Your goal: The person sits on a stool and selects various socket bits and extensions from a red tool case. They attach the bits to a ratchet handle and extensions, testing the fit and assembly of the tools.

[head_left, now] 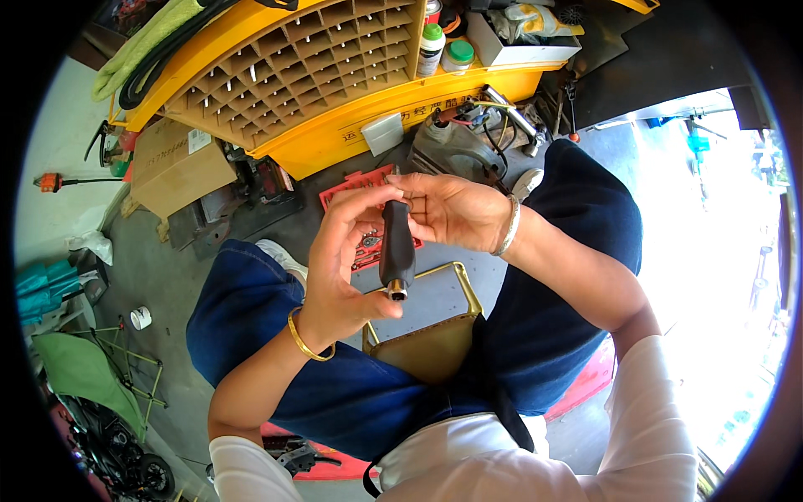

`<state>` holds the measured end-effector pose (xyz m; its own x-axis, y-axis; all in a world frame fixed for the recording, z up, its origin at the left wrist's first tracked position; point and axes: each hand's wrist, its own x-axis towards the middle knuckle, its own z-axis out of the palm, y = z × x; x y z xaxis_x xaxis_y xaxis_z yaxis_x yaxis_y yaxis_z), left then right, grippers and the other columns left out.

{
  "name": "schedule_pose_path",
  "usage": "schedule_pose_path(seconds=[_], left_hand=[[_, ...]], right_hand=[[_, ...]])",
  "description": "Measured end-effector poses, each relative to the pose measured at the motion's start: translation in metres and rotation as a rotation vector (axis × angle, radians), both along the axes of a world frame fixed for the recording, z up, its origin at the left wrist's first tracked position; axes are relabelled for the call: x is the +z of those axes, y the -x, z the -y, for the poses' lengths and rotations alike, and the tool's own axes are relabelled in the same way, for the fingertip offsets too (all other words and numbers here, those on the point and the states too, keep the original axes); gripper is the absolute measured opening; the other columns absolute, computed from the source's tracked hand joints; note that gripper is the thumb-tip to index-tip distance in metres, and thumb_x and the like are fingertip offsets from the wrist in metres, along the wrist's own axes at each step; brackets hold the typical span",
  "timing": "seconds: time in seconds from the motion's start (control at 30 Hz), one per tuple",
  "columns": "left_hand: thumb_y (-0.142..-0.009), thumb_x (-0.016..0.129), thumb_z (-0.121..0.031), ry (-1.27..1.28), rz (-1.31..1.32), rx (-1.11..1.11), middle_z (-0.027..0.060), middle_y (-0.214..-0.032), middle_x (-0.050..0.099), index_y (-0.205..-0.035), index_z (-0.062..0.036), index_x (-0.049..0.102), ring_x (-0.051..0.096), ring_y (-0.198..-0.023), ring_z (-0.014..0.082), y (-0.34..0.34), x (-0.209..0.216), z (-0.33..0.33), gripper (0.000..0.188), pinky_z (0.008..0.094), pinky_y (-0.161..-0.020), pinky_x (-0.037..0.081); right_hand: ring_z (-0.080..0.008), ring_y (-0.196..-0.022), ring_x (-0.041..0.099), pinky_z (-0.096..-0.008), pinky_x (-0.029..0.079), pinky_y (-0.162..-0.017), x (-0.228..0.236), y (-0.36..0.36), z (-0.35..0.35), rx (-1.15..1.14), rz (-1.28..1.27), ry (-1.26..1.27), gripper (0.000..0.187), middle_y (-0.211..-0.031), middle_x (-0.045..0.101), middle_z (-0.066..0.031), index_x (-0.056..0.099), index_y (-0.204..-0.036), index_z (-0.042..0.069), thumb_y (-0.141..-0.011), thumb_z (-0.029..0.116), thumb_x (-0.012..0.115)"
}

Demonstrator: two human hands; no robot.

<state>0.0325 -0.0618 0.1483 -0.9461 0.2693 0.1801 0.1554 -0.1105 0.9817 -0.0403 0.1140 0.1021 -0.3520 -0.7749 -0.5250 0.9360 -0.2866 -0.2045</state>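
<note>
A black driver handle [397, 243] with a metal collar at its near end is held up in front of my lap. My left hand [330, 259] curves round it from the left, thumb by the metal end and fingers at the far end. From the right, my right hand [460, 213] closes its fingers about the far end; what exactly sits between those fingertips is partly hidden. Behind and below the hands lies a red tool case [358, 181] with small metal pieces in it, partly covered by the hands.
A gold-framed stool [427, 347] stands between my knees. Beyond is a yellow cabinet [318, 151] topped by a cardboard divider grid [293, 67]. A cardboard box [180, 167] is at the left, a grey metal machine part [456, 151] ahead, and a small white tub [140, 318] on the floor.
</note>
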Motion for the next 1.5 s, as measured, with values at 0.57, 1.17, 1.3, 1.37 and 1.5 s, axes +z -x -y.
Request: schedule_pose_path(seconds=[0.57,1.17,1.3,1.37,1.5], left_hand=[[-0.065,0.075,-0.007,0.585,-0.348,0.141,0.0084,-0.093,0.057,-0.099,-0.0056,0.064,0.059,-0.080,0.0231,0.006,0.016,-0.010,0.036,0.0301,-0.066,0.048],[-0.067,0.076,-0.005,0.714,-0.747,0.041,0.0118,-0.108,0.058,-0.105,-0.0085,0.063,0.062,-0.090,0.0257,0.005,0.016,-0.003,0.041,0.0324,-0.082,0.050],[-0.068,0.076,-0.003,0.474,-0.380,0.007,0.0099,-0.097,0.061,-0.116,-0.0038,0.054,0.062,-0.087,0.0258,-0.002,0.007,-0.007,0.053,0.0328,-0.076,0.052],[-0.067,0.076,-0.003,0.531,-0.481,-0.010,0.0100,-0.100,0.059,-0.112,-0.0064,0.056,0.062,-0.086,0.0259,-0.003,0.003,-0.002,0.050,0.0336,-0.073,0.052],[-0.064,0.079,-0.007,0.704,-0.825,-0.007,0.0086,-0.110,0.055,-0.101,-0.0151,0.064,0.061,-0.085,0.0256,-0.004,-0.006,0.003,0.041,0.0334,-0.070,0.051]], right_hand=[[-0.0254,-0.076,0.062,-0.0239,0.056,-0.068,-0.008,-0.021,0.006,0.031,0.233,0.059,0.020,-0.084,0.058,-0.0105,0.057,-0.096,0.000,-0.093,0.020,0.052],[-0.0076,-0.065,0.060,-0.0208,0.052,-0.063,0.036,0.004,-0.011,-0.144,-0.423,-0.079,0.020,-0.073,0.061,-0.0015,0.061,-0.083,0.004,-0.088,0.023,0.062],[-0.0080,-0.066,0.059,-0.0222,0.051,-0.062,0.052,0.002,-0.017,-0.132,-0.808,-0.190,0.017,-0.072,0.060,-0.0024,0.056,-0.081,0.002,-0.090,0.016,0.058],[-0.0088,-0.065,0.059,-0.0222,0.051,-0.061,0.052,-0.002,-0.016,-0.145,-0.893,-0.195,0.017,-0.071,0.060,-0.0031,0.055,-0.080,0.001,-0.089,0.014,0.059],[-0.0097,-0.064,0.060,-0.0227,0.051,-0.061,0.048,-0.005,-0.017,-0.127,-0.938,-0.177,0.017,-0.070,0.060,-0.0034,0.055,-0.080,0.000,-0.088,0.013,0.061]])
